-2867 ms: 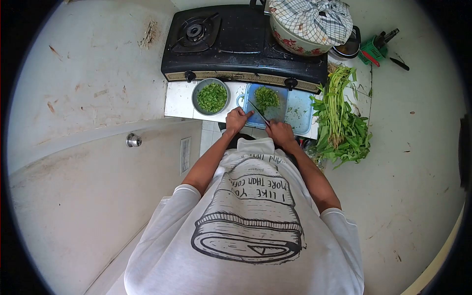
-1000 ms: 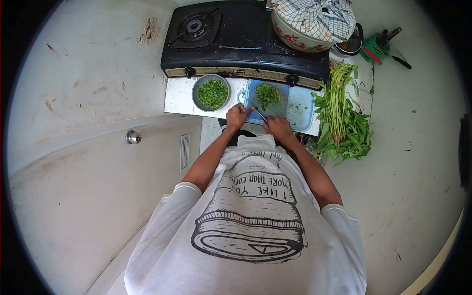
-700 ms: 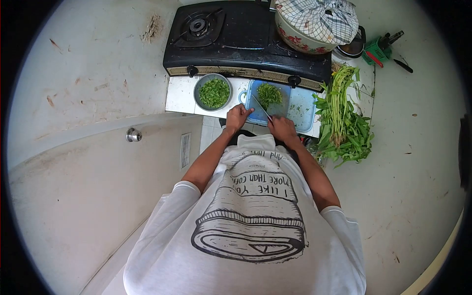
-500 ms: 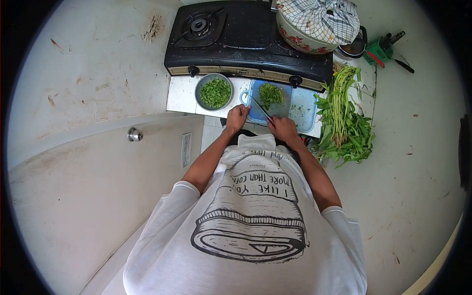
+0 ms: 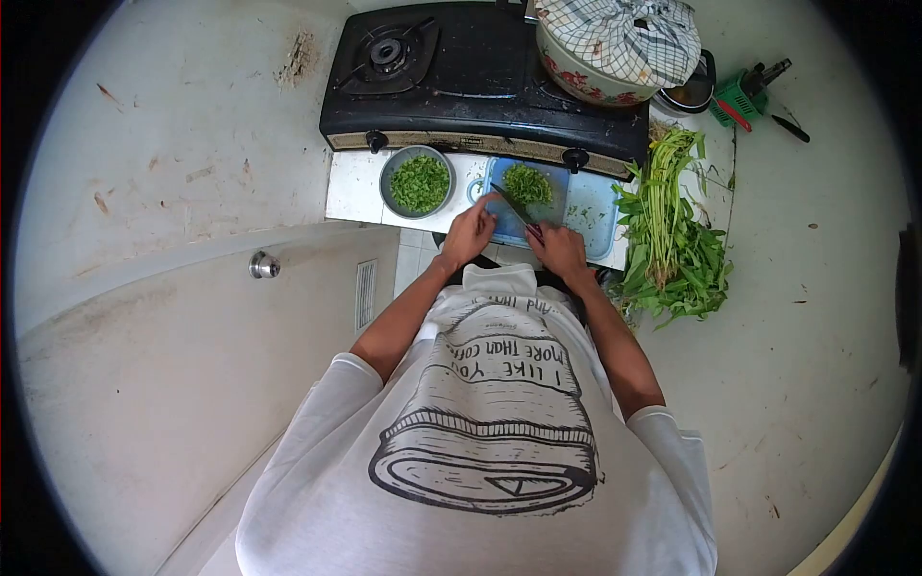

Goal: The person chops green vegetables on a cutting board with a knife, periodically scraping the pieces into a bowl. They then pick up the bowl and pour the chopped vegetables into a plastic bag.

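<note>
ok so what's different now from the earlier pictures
The left hand has uncurled, its fingers now reaching forward toward the blade of the slim metal knife. The right hand, still gripping it, has shifted slightly forward, turning more of the blade's side into view. The round grey bowl of chopped greens and the blue rectangular board stayed put.

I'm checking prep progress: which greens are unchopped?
The long-stemmed bunch right of the blue board; the greens on that board and in the grey bowl are chopped.

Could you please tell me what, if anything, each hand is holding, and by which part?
The right hand holds a knife by its handle. The left hand is near the blade; whether it holds anything cannot be told.
</note>
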Demonstrator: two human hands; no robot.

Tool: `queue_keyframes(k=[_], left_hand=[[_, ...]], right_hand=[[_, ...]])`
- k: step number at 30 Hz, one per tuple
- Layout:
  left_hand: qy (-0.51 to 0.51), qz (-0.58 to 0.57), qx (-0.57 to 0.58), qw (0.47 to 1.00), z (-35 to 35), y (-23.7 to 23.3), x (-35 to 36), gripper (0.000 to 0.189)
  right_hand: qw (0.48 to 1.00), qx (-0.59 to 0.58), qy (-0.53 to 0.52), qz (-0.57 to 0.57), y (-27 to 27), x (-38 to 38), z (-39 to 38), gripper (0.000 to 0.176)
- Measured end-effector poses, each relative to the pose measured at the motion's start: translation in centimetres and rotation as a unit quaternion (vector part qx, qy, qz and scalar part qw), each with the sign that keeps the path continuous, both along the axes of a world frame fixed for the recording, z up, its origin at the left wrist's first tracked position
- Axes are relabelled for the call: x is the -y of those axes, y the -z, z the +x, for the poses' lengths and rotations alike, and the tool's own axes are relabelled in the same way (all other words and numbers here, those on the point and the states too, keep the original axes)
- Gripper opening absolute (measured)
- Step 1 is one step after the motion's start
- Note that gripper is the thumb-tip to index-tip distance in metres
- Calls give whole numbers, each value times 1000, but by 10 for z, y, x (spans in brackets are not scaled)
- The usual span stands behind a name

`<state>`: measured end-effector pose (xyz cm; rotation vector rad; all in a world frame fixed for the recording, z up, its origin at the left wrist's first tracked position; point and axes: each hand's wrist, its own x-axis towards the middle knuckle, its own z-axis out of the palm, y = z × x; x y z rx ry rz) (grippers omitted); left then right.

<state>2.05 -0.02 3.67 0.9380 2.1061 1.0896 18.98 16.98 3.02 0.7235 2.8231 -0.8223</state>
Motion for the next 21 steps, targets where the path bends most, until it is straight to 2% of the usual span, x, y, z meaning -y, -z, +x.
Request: queue_keyframes(k=[4,7,10,11,13,16,21], left_hand=[[121,-20,-63,990,2,-2,-8,54],[142,-50,-56,987,-4,-2,-15,58],[143,-7,-83,986,-9,5,-22,56],[145,-36,-66,987,-11,6,-23,57],[147,-92,-30,984,-12,-25,-29,58],[146,-42,-21,988,-16,-12,-26,59],[156,-36,-53,986,-23,-1,-28,60]], right_hand=[[999,-27,15,-23,-15,-2,-1,33],[998,-66,4,-3,-13,0,4,29],[996,-92,-4,19,-10,2,7,27],[996,-83,3,21,-10,2,8,27],[997,-66,15,25,-11,0,10,26],[997,-70,32,17,-14,0,13,28],[996,-92,17,3,-17,3,18,28]])
